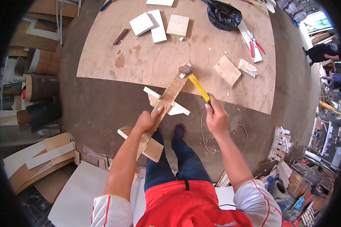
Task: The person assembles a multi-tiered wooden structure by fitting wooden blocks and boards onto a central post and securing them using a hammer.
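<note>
My left hand (147,122) is wrapped around a long wooden plank (173,89), thumb on top. The plank slants up and its far end lies over the edge of the plywood sheet. In my right hand (218,118) is a hammer (199,87) with a yellow handle, gripped near its dark lower end. Its rusty head is at the plank's far end, beside a small white chip (182,75); whether it touches the wood I cannot tell. Below the plank lie white-and-wood offcuts (180,109), and a board piece (154,150) sits near my left forearm.
On the plywood sheet (102,56) lie white blocks (141,24), a wooden square (227,70), a black plastic bag (224,16) and red-handled pliers (257,45). A cord (204,142) loops on the floor. Wood scraps (41,159) pile at left. Another person (324,53) is far right.
</note>
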`<state>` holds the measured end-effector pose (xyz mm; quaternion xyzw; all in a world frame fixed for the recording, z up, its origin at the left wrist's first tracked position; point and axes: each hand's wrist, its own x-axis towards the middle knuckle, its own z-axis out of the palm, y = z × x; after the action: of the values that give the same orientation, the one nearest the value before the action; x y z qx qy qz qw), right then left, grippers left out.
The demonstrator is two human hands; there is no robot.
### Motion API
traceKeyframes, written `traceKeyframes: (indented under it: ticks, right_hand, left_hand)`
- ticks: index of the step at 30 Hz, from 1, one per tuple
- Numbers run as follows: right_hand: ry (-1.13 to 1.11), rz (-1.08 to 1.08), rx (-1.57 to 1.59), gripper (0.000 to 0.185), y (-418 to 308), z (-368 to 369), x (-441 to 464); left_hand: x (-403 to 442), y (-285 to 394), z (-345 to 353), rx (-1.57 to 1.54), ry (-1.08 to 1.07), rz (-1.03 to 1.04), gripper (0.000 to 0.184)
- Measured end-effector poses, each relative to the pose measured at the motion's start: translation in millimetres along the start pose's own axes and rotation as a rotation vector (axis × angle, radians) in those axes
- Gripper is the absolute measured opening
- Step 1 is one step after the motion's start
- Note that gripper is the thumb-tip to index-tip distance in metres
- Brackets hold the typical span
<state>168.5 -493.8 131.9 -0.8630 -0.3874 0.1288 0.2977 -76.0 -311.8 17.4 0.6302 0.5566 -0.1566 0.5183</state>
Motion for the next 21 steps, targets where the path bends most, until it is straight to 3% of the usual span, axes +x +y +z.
traceKeyframes:
  ticks: [2,5,8,11,15,19,21]
  right_hand:
    - [-0.123,0.121,-0.124,0.04,9.0,9.5,7.3]
    - [-0.098,0.106,-0.051,0.041,3.3,-3.8,10.2]
    - [0.022,0.013,0.133,0.04,17.6,-12.2,-2.7]
    - [0.098,0.09,0.224,0.038,32.7,-18.2,-19.8]
    - [0.165,0.082,0.245,0.037,47.0,-22.8,-37.0]
    - [0.198,0.173,0.263,0.034,48.3,-19.4,-49.8]
    - [0.079,0.342,0.214,0.032,49.3,-18.5,-53.2]
  left_hand:
    - [-27.8,34.3,-15.1,-0.055,-0.04,-0.034,0.093]
    - [-8.6,12.4,-6.8,-0.001,0.003,0.004,0.093]
    - [-6.3,9.1,-4.3,-0.03,-0.007,0.03,0.091]
    - [-26.8,30.0,-12.4,-0.043,0.009,0.033,0.085]
    - [-20.5,8.5,-7.1,-0.219,-0.101,0.077,0.082]
    - [-40.5,-1.1,-20.3,-0.126,-0.01,0.16,0.077]
    - [-58.4,-0.2,-37.9,-0.223,-0.09,0.133,0.076]
